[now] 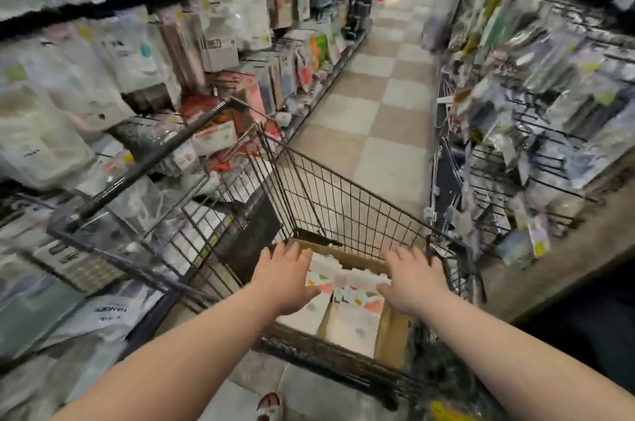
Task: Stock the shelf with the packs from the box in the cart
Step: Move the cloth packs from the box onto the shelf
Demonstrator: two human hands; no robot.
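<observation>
Both hands spread, fingers straight: left hand (287, 278), right hand (410, 279), over packs (354, 303) in box (393, 334), cart (343, 204).

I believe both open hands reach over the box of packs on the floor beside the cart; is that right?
No: the head view shows the box inside the cart, not on the floor. Left hand and right hand reach over its packs.
</observation>
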